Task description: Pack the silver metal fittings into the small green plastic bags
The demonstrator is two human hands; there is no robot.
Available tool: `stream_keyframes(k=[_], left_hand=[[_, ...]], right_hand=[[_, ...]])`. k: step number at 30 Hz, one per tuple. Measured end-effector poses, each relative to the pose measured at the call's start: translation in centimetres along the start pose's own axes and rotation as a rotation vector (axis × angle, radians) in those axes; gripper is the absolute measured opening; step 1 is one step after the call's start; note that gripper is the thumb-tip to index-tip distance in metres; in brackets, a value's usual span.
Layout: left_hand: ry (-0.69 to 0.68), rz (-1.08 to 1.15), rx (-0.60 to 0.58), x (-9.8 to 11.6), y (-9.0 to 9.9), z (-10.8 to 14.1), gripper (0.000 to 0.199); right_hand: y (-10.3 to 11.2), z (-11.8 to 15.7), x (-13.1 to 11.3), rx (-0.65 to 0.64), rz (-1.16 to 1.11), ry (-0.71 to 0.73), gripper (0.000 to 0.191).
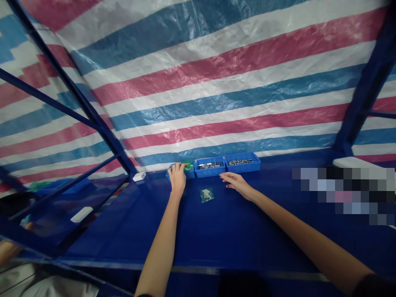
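Observation:
My left hand reaches over the front edge of the leftmost blue bin, which holds green items. Its fingers are bent and slightly apart at the green items; the tips are partly hidden, and I see nothing held. My right hand hovers over the table with fingers stretched out and nothing in them. Between the hands and nearer to me lies a small clear plastic bag with whitish pieces inside. The middle blue bin and the right blue bin hold small metal parts.
The bins stand in a row along the back of the blue table. A white box-like object sits by the left frame post. Striped sheeting hangs behind. Another person's arm shows at far left. Part of the right side is pixelated.

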State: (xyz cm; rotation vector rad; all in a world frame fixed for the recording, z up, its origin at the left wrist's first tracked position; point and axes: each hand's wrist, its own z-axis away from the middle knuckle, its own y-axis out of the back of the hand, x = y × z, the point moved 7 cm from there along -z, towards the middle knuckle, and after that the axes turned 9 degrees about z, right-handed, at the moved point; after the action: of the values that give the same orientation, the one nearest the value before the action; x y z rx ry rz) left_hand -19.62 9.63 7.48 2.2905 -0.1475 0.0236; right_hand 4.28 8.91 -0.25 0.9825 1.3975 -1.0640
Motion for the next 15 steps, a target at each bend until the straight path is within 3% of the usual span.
stream_keyframes(k=[15], left_hand=[[0.042, 0.069, -0.039, 0.5, -1.4, 0.0, 0.036]], right_hand=[[-0.4, 0.2, -0.2, -0.05, 0.129, 0.062, 0.027]])
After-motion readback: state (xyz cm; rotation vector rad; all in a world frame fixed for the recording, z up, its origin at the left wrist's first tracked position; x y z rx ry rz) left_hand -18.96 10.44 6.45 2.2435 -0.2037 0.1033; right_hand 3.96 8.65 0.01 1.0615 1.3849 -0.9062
